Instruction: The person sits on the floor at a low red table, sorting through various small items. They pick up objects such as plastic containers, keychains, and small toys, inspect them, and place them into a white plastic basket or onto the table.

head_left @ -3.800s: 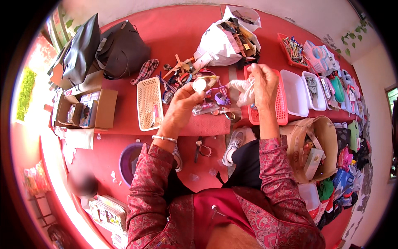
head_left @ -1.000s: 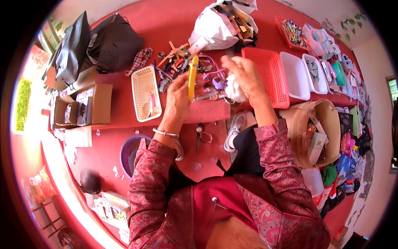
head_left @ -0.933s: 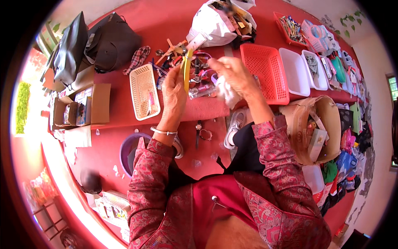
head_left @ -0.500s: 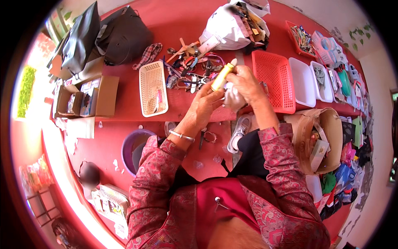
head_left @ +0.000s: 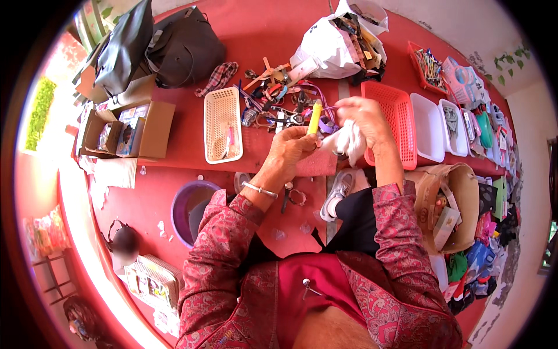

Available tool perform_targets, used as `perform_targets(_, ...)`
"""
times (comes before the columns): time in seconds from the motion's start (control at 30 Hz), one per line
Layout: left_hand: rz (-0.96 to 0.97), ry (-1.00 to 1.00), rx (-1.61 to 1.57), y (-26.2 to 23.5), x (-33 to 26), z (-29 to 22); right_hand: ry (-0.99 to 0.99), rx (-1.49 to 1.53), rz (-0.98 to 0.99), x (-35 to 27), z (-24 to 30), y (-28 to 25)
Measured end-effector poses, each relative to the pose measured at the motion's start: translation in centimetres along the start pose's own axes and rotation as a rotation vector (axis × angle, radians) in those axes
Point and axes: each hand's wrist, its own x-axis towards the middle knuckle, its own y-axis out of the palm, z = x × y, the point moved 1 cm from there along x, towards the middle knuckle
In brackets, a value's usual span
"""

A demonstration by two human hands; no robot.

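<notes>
My left hand (head_left: pixel 288 150) is closed around the lower end of a slim yellow tube (head_left: pixel 315 119), which stands nearly upright above the bench edge. What the tube is, I cannot make out. To its right, my right hand (head_left: pixel 371 121) has a crumpled white cloth (head_left: pixel 351 142) hanging from its curled lower fingers. Its thumb and forefinger point toward the tube's top, apart from it; whether they pinch something small is unclear. Behind the tube lies a tangled heap of watches and straps (head_left: pixel 282 104) on the red surface.
Left of the heap sits a cream basket (head_left: pixel 222 151); a red basket (head_left: pixel 401 128) and white trays (head_left: pixel 427 131) stand to the right. A stuffed white bag (head_left: pixel 325 49) is behind. Below are a purple basin (head_left: pixel 181 212) and a cardboard box (head_left: pixel 427 192).
My right hand has moved away from the yellow tube toward the right, with the cloth. The tube has turned more upright in my left hand. The whole view has shifted slightly.
</notes>
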Motion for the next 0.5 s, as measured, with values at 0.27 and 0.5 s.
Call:
perform_targets(0.27, 0.173, 0.154, 0.22, 1.5, -0.7, 0.2, -0.691, -0.781, -0.292, -0.7, -0.6, 4.2)
perform_targets(0.5, -0.113, 0.115, 0.028, -3.9, 0.5, -2.0, -0.458, -0.461, -0.607, 2.1, -0.9, -2.4)
